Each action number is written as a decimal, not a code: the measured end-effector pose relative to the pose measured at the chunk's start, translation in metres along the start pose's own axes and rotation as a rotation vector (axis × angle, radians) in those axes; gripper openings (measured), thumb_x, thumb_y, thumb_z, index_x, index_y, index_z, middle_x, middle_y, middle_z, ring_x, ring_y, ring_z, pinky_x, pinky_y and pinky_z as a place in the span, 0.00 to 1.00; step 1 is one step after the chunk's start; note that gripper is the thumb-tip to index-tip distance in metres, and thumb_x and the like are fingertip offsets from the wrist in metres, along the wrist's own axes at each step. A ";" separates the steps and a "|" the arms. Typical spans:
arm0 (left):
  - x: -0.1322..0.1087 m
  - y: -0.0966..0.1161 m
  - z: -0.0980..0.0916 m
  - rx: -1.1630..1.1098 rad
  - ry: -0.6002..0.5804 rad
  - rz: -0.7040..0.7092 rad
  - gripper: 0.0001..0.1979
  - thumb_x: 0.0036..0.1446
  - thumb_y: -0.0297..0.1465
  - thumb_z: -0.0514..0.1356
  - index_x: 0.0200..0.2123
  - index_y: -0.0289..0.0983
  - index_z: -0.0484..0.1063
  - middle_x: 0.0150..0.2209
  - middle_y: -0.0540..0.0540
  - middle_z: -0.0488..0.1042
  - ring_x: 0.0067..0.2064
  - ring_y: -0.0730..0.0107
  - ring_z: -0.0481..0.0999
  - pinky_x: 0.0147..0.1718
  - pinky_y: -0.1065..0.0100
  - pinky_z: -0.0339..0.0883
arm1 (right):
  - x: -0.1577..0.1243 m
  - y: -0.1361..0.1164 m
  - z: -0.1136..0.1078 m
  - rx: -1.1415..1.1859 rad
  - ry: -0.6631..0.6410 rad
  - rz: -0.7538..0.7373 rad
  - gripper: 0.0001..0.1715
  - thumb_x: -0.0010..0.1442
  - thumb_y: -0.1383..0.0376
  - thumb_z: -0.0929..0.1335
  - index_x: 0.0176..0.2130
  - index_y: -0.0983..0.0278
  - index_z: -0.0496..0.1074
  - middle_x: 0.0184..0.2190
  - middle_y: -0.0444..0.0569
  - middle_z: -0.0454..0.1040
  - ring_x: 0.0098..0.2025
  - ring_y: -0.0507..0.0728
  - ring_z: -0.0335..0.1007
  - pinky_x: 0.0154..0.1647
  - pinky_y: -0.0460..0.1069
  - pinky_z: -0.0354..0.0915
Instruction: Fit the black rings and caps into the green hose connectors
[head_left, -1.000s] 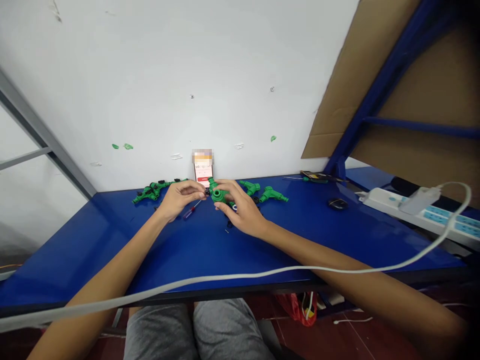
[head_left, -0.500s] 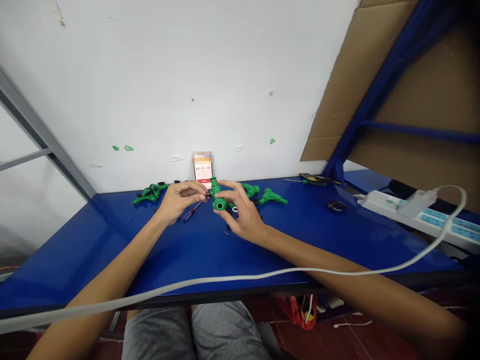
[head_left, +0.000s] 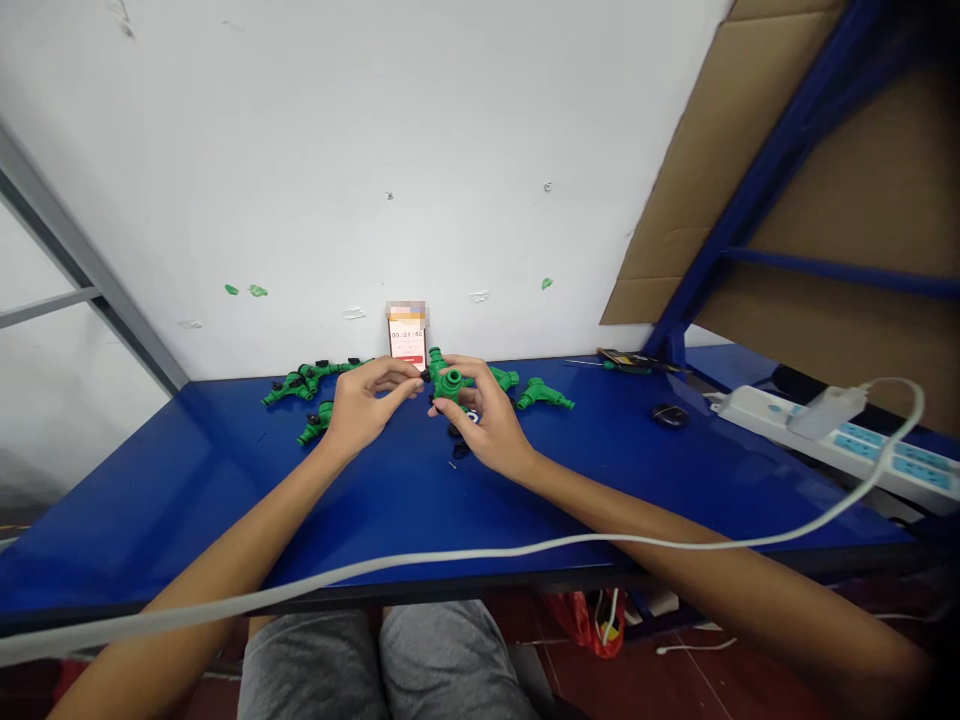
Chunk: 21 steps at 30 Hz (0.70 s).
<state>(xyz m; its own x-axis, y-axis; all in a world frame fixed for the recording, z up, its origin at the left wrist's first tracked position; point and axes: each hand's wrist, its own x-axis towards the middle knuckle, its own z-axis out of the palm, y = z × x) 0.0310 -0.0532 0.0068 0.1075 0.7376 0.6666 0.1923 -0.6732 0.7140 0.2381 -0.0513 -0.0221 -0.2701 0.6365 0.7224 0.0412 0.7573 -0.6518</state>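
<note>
My right hand (head_left: 487, 418) grips a green plastic hose fitting (head_left: 451, 384) with a round open end facing me. To its left, my left hand (head_left: 369, 398) has its fingers curled and thumb pressed toward them, close beside the fitting. A small dark bit shows by the left fingertips, but whether they hold it I cannot make out. Under my right hand lie small black parts (head_left: 460, 450) and a white ring (head_left: 472, 417), partly covered. Another green fitting (head_left: 504, 380) sits behind the right hand, and a branched one (head_left: 545, 393) lies to the right.
A phone (head_left: 407, 338) showing a timer leans on the wall. Several green fittings (head_left: 304, 383) lie at the left back. A screwdriver (head_left: 611, 365), a black mouse-like object (head_left: 670, 415) and a power strip (head_left: 847, 430) are on the right. A white cable (head_left: 480, 553) crosses in front.
The green fitting has turned in my right hand, its round end now higher. My left hand has shifted slightly right, with its fingers more curled. The red-handled screwdriver is now hidden behind it.
</note>
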 end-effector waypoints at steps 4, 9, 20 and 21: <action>-0.003 -0.006 0.009 -0.055 0.052 -0.072 0.12 0.57 0.37 0.72 0.41 0.36 0.82 0.38 0.45 0.84 0.37 0.64 0.85 0.43 0.63 0.82 | -0.001 0.003 0.002 0.070 -0.020 0.067 0.18 0.70 0.56 0.71 0.56 0.56 0.68 0.66 0.55 0.65 0.45 0.57 0.81 0.51 0.59 0.80; -0.006 -0.022 0.014 -0.078 0.080 -0.153 0.12 0.56 0.38 0.72 0.38 0.36 0.84 0.36 0.44 0.85 0.36 0.62 0.85 0.40 0.60 0.82 | 0.000 0.013 0.005 0.192 -0.071 0.278 0.22 0.68 0.51 0.72 0.55 0.57 0.65 0.58 0.51 0.73 0.39 0.55 0.83 0.43 0.53 0.79; -0.003 -0.028 0.010 -0.143 0.041 -0.265 0.13 0.51 0.38 0.74 0.35 0.35 0.83 0.30 0.45 0.83 0.32 0.63 0.83 0.33 0.63 0.79 | 0.003 0.019 0.003 0.187 -0.082 0.367 0.28 0.63 0.48 0.75 0.52 0.59 0.67 0.45 0.48 0.77 0.35 0.58 0.84 0.21 0.45 0.69; -0.003 -0.028 0.010 -0.144 0.039 -0.263 0.13 0.50 0.37 0.75 0.34 0.35 0.83 0.30 0.45 0.83 0.31 0.63 0.83 0.33 0.64 0.79 | 0.004 0.020 0.002 0.191 -0.085 0.369 0.28 0.62 0.48 0.75 0.52 0.59 0.67 0.45 0.49 0.78 0.35 0.59 0.84 0.21 0.45 0.70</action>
<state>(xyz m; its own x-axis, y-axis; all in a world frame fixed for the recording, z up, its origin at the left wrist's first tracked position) 0.0349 -0.0357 -0.0174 0.0345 0.8871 0.4604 0.0676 -0.4617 0.8845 0.2360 -0.0343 -0.0330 -0.3497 0.8392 0.4164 -0.0272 0.4352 -0.8999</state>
